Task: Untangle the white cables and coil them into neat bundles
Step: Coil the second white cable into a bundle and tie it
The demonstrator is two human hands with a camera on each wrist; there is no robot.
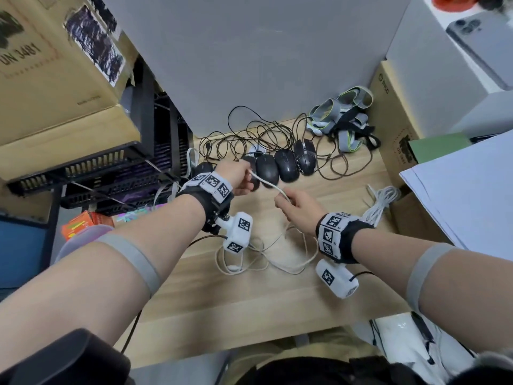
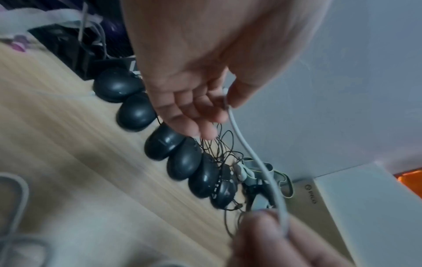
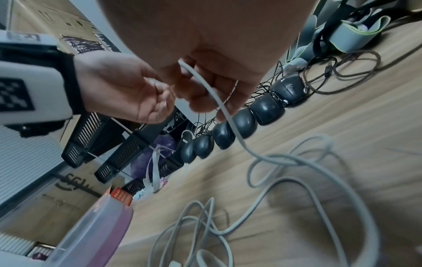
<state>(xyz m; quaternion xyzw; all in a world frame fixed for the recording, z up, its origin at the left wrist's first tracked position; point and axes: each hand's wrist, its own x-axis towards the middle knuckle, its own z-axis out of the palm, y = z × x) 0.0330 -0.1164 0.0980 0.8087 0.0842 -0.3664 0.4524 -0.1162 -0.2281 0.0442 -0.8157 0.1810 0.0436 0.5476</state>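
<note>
Two hands hold one thin white rubber-sheathed cable (image 1: pixel 268 183) taut between them above the pale wooden tabletop (image 1: pixel 249 295). The left hand (image 1: pixel 238 176), farther and to the left, pinches its end between thumb and forefinger; the right hand (image 1: pixel 297 208), nearer and to the right, grips it with curled fingers. The held stretch runs diagonally from far left to near right, then drops past the right hand into a loose tangle of white cable loops (image 1: pixel 266 254) lying near, just below both wrists. A second white cable bundle (image 1: pixel 381 201) lies well to the right. I judge the right hand sits closer to the slack, so it would feed the next loop toward the left.
</note>
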